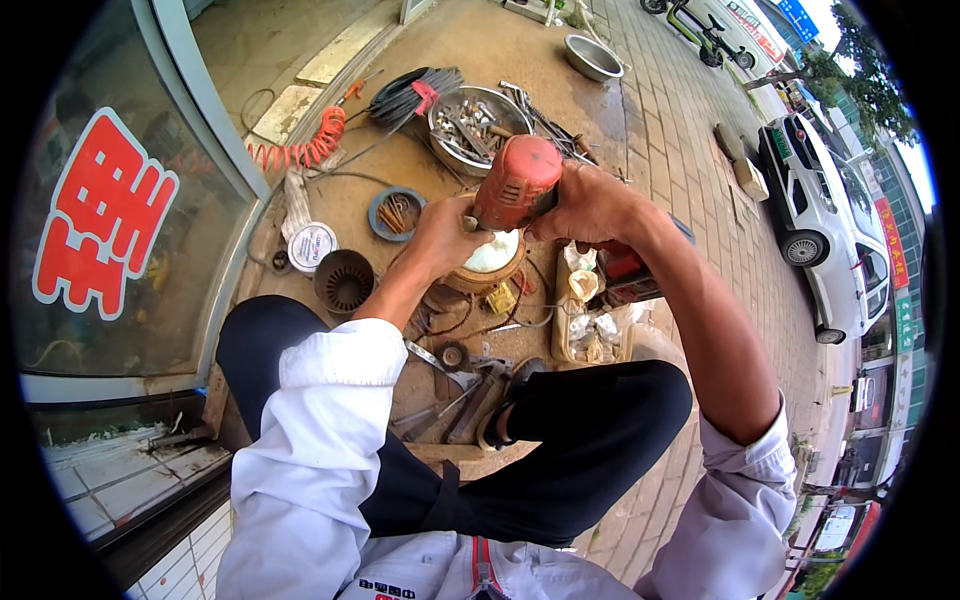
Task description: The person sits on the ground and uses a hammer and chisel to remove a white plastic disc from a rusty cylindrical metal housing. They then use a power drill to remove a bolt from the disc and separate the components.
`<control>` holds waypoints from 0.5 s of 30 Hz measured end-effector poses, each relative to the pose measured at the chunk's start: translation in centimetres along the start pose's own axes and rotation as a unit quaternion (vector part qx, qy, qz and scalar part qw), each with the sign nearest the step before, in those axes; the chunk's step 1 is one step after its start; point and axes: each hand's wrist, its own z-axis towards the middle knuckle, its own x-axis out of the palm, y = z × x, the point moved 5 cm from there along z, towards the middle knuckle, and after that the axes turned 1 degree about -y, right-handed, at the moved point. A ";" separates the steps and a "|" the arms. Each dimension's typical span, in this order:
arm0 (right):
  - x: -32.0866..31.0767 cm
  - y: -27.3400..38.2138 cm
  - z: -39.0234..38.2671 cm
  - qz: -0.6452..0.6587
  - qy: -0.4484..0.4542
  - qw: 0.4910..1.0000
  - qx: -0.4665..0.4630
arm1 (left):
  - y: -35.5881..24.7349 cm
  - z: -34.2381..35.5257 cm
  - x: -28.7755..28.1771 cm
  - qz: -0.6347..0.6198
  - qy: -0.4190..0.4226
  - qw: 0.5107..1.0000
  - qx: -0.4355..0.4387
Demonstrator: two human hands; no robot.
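Note:
A red power drill (520, 175) is in front of me, its back end toward me. My right hand (585, 205) is wrapped round it from the right. At the drill's left side my left hand (448, 235) is closed, its fingers curled close to the drill's front; what they hold is hidden. Just beneath both hands is a round tan-rimmed piece with a white top (493, 255). A red and black part (628, 268) shows below my right hand; I cannot tell whether it belongs to the drill.
Beyond the hands are a metal basin (462, 105) of parts, coiled cable (400, 98) and a blue dish (397, 213). A dark ribbed cup (345, 280) stands left, a tan tray (575, 345) right. Hand tools (470, 395) lie near my feet. A glass door (150, 200) edges the left.

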 end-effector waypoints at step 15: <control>0.2 0.6 -1.3 0.134 -0.019 0.990 -0.031 | 2.6 -1.9 1.5 0.207 -0.016 0.977 0.041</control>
